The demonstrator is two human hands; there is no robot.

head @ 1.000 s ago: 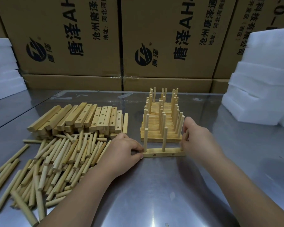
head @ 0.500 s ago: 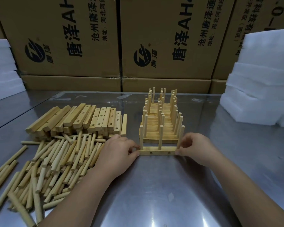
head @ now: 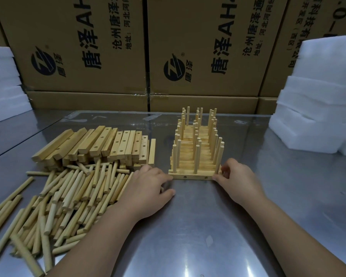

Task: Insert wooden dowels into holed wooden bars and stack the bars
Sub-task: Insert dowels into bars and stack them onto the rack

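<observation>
Head view: I see cardboard boxes (head: 198, 47) across the top, a steel table (head: 208, 226) below, and loose dowels (head: 68, 196) lower left. At centre, a dowelled bar (head: 194, 177) lies against the finished stack (head: 188, 134). The right hand (head: 238, 178) pinches its right end, and the left hand (head: 146, 186) touches its left end with relaxed fingers.

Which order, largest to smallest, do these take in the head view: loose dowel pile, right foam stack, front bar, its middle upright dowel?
1. Loose dowel pile and right foam stack: alike, foam cut off by the frame.
2. Front bar.
3. Middle upright dowel.
</observation>
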